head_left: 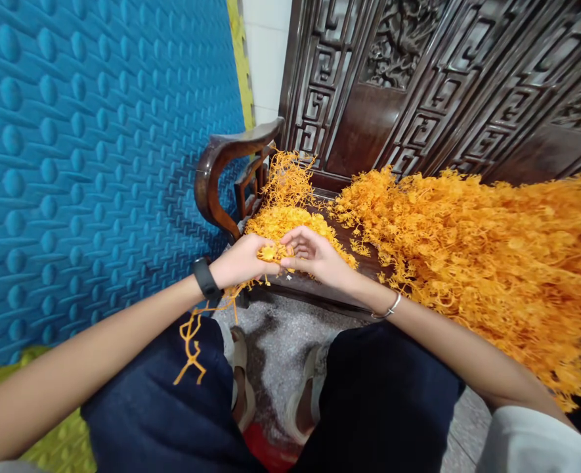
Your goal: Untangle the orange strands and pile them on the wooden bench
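My left hand is closed on a small orange plastic piece and an orange plastic sprig trails down from it over my left thigh. My right hand meets it from the right, its fingertips pinching the same small orange piece. Both hands hover over the front edge of a dark wooden bench. Just behind them lies a small heap of loose orange pieces.
A big pile of orange plastic branches covers the right part of the bench. The bench's curved armrest rises at left beside a blue embossed foam wall. A carved dark wooden back stands behind. My knees and sandalled feet are below.
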### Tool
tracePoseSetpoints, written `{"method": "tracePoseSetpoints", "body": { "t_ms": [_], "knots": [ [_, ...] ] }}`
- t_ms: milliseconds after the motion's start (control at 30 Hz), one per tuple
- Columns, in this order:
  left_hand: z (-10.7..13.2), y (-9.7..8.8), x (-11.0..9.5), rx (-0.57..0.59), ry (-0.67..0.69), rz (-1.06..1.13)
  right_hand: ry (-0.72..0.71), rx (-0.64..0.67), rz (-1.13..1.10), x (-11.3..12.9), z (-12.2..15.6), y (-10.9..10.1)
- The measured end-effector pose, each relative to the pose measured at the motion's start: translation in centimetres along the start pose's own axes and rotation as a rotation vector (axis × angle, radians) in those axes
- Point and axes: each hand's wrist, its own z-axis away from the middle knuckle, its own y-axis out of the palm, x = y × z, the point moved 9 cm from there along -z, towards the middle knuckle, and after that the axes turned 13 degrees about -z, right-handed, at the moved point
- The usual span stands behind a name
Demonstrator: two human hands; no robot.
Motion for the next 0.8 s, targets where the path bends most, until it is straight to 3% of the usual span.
{"method": "tracePoseSetpoints", "body": {
  "t_ms": [233, 333, 500, 600, 667, 700, 800],
  "knots": [
    [-0.4, -1.1, -0.6, -0.078, 0.077, 0.052, 0.070, -0.100, -0.098, -0.5, -1.0, -3.2],
    [-0.8, -1.0, -0.7, -0.078, 0.086, 0.049, 0.069, -0.122, -0.071, -0.5, -1.2, -3.6],
    [-1.3, -0.7, -0.6, -0.082, 0.018, 0.078, -0.077, -0.246, 0.024, 0.2, -2.2, -4.8],
    [-0.6, -0.6, -0.3, -0.066, -0.010, 0.112, -0.234, -0.517, 0.158, 1.4, -1.9, -9.8],
    [0.1, -1.1, 0.0, -0.100, -0.013, 0.115, -0.334, -0.811, 0.225, 2.0, -0.2, -14.5],
    [0.5, -1.6, 0.3, -0.137, -0.019, 0.116, -0.343, -0.852, 0.253, 1.8, 0.2, -16.0],
    [1.0, -2.8, 1.6, -0.218, -0.092, 0.158, -0.171, -0.715, 0.322, -0.9, -0.5, -17.6]
  ]
}}
